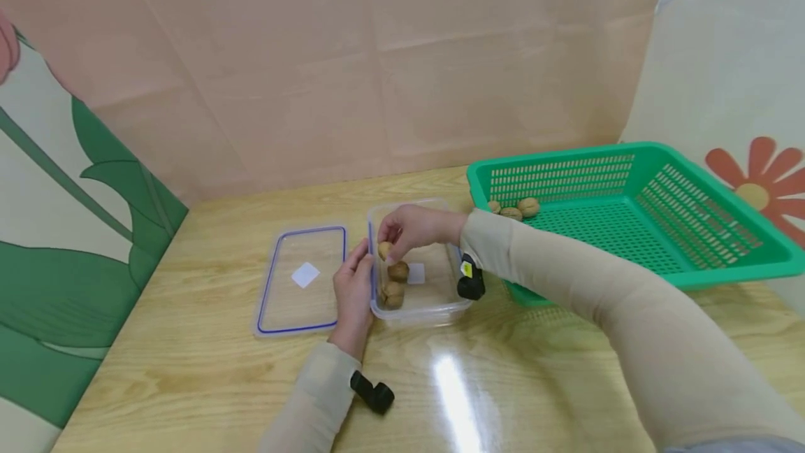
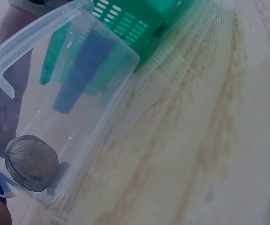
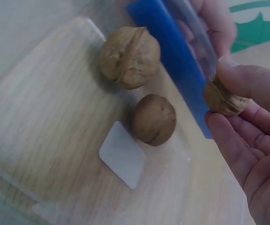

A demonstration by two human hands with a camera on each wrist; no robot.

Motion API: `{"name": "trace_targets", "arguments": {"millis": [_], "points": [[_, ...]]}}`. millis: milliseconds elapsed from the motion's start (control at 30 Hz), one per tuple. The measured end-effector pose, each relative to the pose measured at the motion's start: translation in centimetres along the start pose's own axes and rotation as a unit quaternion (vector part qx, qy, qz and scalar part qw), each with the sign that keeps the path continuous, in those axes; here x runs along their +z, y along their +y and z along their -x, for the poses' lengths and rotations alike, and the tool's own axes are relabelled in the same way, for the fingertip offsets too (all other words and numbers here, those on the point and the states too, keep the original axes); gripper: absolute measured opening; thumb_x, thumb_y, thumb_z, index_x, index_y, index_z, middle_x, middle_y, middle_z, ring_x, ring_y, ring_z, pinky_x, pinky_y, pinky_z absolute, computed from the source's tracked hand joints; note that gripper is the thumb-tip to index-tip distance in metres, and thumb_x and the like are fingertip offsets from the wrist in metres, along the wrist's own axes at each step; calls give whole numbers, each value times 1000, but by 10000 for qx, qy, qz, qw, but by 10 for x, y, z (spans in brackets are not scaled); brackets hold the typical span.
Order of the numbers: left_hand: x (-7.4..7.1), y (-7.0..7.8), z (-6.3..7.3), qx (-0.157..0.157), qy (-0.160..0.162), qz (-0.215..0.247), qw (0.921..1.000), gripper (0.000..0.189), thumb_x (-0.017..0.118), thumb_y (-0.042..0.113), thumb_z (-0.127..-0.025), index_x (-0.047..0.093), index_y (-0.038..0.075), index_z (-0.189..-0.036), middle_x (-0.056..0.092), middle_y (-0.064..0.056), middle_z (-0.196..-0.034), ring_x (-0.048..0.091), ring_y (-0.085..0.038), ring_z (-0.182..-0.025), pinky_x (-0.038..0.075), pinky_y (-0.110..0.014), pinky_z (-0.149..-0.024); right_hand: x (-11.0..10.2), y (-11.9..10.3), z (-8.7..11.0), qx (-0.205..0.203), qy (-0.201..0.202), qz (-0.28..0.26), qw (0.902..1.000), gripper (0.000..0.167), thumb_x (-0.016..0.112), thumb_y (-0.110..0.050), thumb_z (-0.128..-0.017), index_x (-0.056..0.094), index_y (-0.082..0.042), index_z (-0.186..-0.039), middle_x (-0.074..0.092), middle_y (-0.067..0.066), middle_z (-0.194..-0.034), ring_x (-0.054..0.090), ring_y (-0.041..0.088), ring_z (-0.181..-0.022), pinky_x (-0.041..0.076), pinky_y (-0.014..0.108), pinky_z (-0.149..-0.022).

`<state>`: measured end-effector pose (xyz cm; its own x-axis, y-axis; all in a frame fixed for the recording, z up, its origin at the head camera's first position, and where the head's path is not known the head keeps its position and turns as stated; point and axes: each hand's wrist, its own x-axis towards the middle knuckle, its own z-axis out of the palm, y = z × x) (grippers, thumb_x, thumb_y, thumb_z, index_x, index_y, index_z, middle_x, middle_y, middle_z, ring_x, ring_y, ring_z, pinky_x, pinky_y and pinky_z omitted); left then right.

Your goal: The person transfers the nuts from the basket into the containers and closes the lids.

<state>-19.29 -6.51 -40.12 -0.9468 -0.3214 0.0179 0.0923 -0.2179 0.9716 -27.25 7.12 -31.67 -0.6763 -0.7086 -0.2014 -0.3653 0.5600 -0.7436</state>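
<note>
A clear plastic box (image 1: 434, 311) stands on the table with walnuts inside, one walnut (image 1: 397, 271) close to its left wall and another walnut (image 2: 32, 163) showing through the plastic. My right hand (image 1: 415, 226) is over the box's left part, pinching a walnut (image 3: 224, 97) between thumb and fingers. At the outer left side, my left hand (image 1: 353, 292) holds the box, its fingers (image 3: 219, 23) around the flap by the blue strip (image 3: 172, 61). A white label (image 3: 122, 154) shows at the box bottom.
To the left lies the clear lid (image 1: 322, 247) with its blue seal, a white label on it. A green slotted basket (image 1: 692, 278) stands at the right, with several walnuts (image 1: 528, 207) in its left corner. A pink sheet (image 1: 283, 75) hangs behind the table.
</note>
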Motion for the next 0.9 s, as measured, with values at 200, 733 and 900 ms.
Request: {"name": "trace_targets", "arguments": {"millis": [200, 733, 900], "points": [[0, -2, 1, -41, -28, -16, 10000, 35, 52, 5, -88, 58, 1, -123, 56, -13, -128, 48, -20, -122, 41, -31, -103, 8, -2, -3, 194, 56, 329, 9993, 28, 78, -8, -69, 62, -3, -91, 64, 0, -78, 56, 8, -72, 48, 17, -64], [0, 2, 1, -19, 42, 5, 10000, 35, 52, 3, -88, 57, 0, -122, 55, -13, -130, 48, -23, -122, 43, -32, -102, 13, -1, -14, 918, 484, 801, 9914, 29, 80, -17, -67, 64, -8, -89, 63, -2, -79, 54, 9, -73, 44, 17, -64], [0, 2, 2, -28, 23, -7, 10000, 34, 52, 3, -88, 58, 0, -122, 54, -13, -130, 46, -23, -124, 41, -32, -104, 14, -1, -13, 1013, 423, 780, 9909, 28, 79, -18, -69, 64, -8, -91, 64, -1, -82, 55, 10, -75, 45, 18, -66]]}}
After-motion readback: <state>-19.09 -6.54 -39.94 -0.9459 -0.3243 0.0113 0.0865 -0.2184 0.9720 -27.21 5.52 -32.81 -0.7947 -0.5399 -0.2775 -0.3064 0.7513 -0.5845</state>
